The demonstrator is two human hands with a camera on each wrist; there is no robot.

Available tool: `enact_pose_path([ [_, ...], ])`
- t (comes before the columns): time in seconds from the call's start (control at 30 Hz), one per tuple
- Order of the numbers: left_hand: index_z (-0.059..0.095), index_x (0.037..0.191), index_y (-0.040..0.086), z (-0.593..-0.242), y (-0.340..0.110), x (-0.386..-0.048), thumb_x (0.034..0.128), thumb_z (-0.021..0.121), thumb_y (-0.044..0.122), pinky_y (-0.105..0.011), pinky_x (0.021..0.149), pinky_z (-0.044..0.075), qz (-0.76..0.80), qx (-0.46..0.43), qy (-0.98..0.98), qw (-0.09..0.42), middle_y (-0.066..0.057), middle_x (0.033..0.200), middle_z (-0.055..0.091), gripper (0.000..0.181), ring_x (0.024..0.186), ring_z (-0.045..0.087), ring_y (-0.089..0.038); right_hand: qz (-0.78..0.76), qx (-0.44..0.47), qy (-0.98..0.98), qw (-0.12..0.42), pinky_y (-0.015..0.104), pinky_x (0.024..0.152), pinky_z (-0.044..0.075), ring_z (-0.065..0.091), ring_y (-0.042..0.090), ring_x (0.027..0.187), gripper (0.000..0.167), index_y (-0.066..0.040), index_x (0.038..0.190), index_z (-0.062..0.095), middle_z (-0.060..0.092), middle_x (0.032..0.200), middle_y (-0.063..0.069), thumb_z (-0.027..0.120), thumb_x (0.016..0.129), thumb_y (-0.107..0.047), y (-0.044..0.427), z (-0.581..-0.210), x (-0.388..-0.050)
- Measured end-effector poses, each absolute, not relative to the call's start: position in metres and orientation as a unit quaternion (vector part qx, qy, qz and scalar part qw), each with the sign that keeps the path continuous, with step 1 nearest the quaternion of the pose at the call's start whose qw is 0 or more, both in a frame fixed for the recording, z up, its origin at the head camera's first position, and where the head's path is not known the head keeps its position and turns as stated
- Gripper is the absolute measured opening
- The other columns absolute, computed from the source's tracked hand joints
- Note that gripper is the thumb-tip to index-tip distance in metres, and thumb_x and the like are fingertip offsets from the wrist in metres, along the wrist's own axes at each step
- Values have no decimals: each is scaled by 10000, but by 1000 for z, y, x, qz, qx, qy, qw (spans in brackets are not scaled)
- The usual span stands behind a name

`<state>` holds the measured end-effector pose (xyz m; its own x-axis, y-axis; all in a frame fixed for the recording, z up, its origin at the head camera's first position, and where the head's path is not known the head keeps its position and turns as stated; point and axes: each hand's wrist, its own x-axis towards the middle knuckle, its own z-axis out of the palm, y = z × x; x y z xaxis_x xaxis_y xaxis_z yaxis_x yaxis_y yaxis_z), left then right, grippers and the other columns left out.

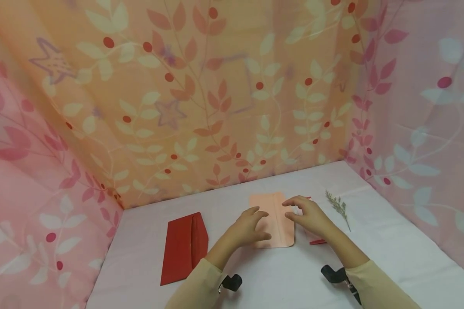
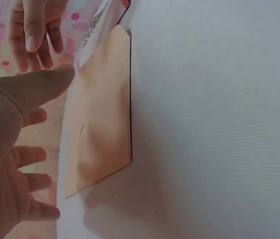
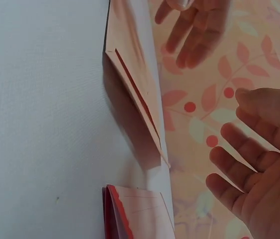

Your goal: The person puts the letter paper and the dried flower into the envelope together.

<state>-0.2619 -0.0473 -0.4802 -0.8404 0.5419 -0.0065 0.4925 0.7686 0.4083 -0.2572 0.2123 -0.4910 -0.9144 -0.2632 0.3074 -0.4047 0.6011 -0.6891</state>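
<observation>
A peach envelope (image 1: 279, 229) lies on the white-covered table, its flap side toward the right. Over its left part hovers my left hand (image 1: 248, 226), fingers spread and relaxed, holding nothing. My right hand (image 1: 308, 214) is above the envelope's right edge, its fingers loosely bent around no object. Both wrist views show a gap between the hands and the envelope (image 2: 102, 104). Just right of the envelope, partly hidden by the right hand and forearm, is a folded card (image 3: 142, 211) with a red edge.
To the left lies a red envelope (image 1: 178, 246) with its flap raised toward the right. A dried green sprig (image 1: 338, 205) rests on the white cloth (image 1: 274, 283) at the right. Patterned curtains (image 1: 216, 86) enclose the table at the back and both sides.
</observation>
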Motion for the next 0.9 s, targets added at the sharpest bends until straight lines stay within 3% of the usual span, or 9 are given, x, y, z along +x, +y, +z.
enact_pose_path([
  [0.4, 531, 1463, 212, -490, -33, -284, 784, 886, 437, -559, 1170, 361, 160, 290, 940, 84, -131, 1606, 398, 798, 1488, 367, -358, 390, 182, -900, 70, 599, 1017, 483, 625, 362, 1223, 385, -102, 1283, 671, 655, 1329, 108, 777, 917, -157, 214, -509, -267],
  [0.7, 512, 1480, 200, -498, -29, -294, 769, 902, 424, -506, 1165, 387, 164, 281, 941, 96, -126, 1622, 369, 841, 1506, 342, -318, 376, 174, -909, 53, 560, 1004, 491, 636, 317, 1145, 452, -83, 1275, 671, 690, 1230, 119, 826, 854, -141, 213, -517, -269],
  [0.9, 516, 1477, 211, -504, -28, -297, 775, 899, 406, -493, 1147, 414, 153, 267, 946, 103, -106, 1625, 367, 822, 1514, 331, -289, 381, 160, -910, 35, 578, 1034, 470, 615, 369, 1197, 519, -41, 1312, 645, 659, 1279, 167, 836, 842, -149, 215, -523, -271],
])
